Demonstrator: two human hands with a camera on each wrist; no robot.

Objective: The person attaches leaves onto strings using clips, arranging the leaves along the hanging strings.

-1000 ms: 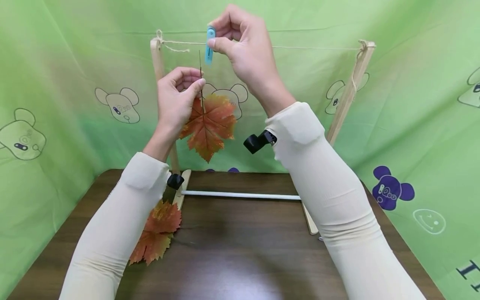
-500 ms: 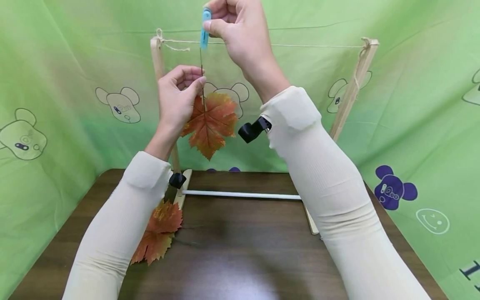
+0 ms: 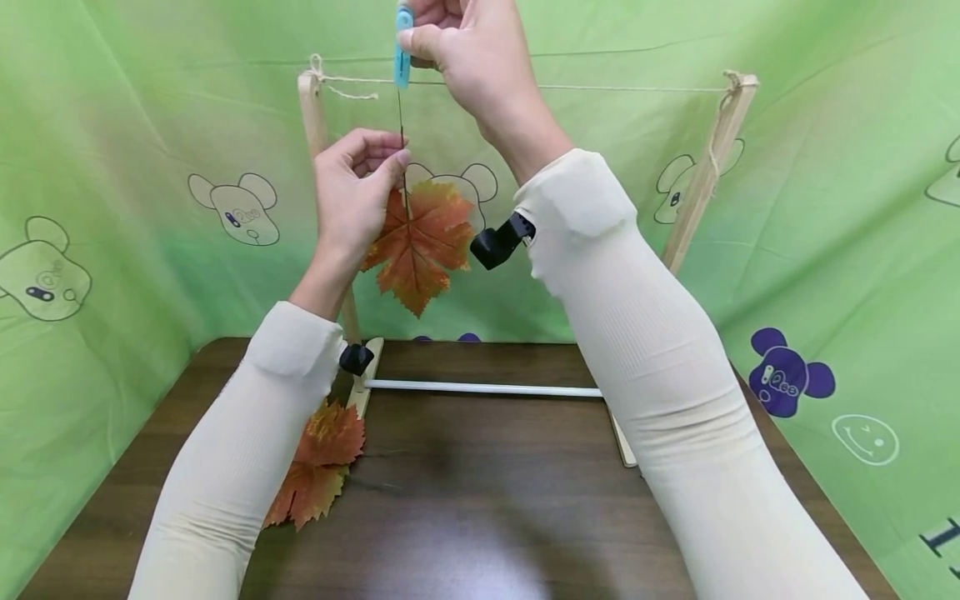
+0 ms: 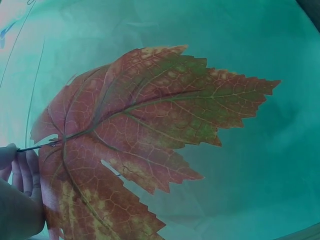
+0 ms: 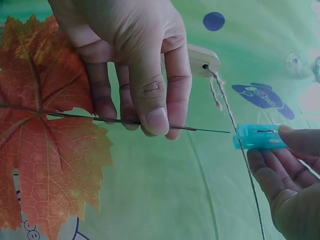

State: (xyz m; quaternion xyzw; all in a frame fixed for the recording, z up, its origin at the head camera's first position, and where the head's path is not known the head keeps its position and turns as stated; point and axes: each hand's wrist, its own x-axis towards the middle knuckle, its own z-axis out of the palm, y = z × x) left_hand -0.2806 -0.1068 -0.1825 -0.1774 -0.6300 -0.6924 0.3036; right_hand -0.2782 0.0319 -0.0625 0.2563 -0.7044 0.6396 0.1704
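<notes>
My left hand (image 3: 352, 187) pinches the dark, thin stem of an orange-red artificial maple leaf (image 3: 423, 242) between thumb and fingers. The leaf hangs below that hand, and in the left wrist view its veined blade (image 4: 135, 110) fills the middle. With thumb and fingers, my right hand (image 3: 487, 67) pinches a light blue clothespin (image 3: 402, 58) up at the string (image 3: 600, 87). In the right wrist view the stem tip (image 5: 220, 131) points at the nose of the clothespin (image 5: 260, 136), where the string crosses. Whether the clothespin's jaws are round the string I cannot tell.
Two wooden posts, left (image 3: 311, 112) and right (image 3: 708, 167), carry the knotted string. A white rod (image 3: 480, 388) joins their feet on the brown table (image 3: 465, 492). More maple leaves (image 3: 318, 467) lie beside the left forearm. Green printed cloth (image 3: 585, 308) surrounds the table.
My right hand has moved up and slightly left with the clothespin, which now stands above the stem tip at the string. My left hand and the leaf have barely moved.
</notes>
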